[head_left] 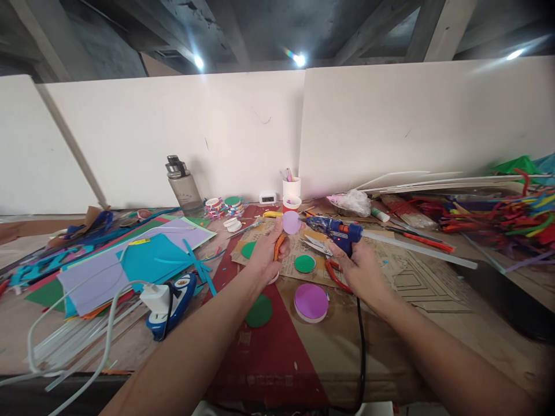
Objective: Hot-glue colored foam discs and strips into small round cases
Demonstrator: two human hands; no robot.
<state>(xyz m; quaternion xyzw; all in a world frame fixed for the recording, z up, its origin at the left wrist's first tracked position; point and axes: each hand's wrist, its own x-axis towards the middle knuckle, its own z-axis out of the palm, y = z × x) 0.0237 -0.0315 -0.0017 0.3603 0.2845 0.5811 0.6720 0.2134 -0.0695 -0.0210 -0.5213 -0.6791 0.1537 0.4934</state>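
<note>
Workbench seen from the wearer's head. At far left, coloured sheets point(151, 263) lie overlapped, with lilac and blue uppermost; in front of them sits a blue-and-white power strip point(184, 294) bearing a white plug. A capped bottle point(186, 193) stands behind, near the white wall panel point(243, 127). A dark green disc point(259, 311) lies on the red part of the work surface, beside the left forearm. The left hand point(267, 251) is raised over the bench, its fingertips pinching a small lilac disc point(291, 222), held up in front of a cup point(292, 201). Nearer the wearer, a green disc point(305, 264) and a larger purple disc point(311, 303) lie flat. Scissors point(318, 245) with red handles rest just left of the right hand point(363, 268), which is wrapped around the grip of a blue glue gun point(342, 230). The nozzle points left at the lilac disc; whether they touch cannot be told. A clear glue stick point(416, 247) projects rightward from its rear. At far right lie multicoloured strips point(526, 216).
</note>
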